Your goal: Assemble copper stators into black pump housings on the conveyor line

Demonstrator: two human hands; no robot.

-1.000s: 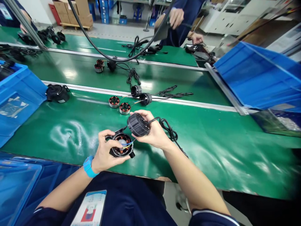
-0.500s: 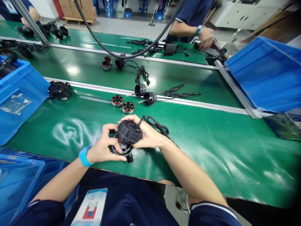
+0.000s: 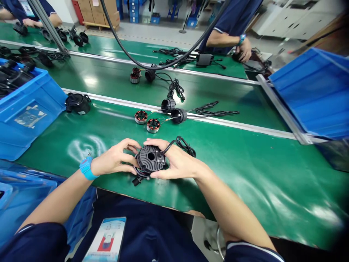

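Fingers of the right hand [image 3: 177, 162] are curled wide round a ribbed black cap [image 3: 151, 158], which sits over a black housing [image 3: 138, 178], well right of the blue bin [image 3: 46, 112]. Left hand's [image 3: 116, 158] half-open at their edge, can't tell if it's gripping. Round black unit [image 3: 78, 104] sits right beside that bin.

Within 1.0 s, shifted black cap [image 3: 151, 160] from beside motor housing [image 3: 143, 175] to above its opening, patterned face up; drew left hand [image 3: 116, 159] back toward housing edge; turned spout [image 3: 136, 181] toward lower left.
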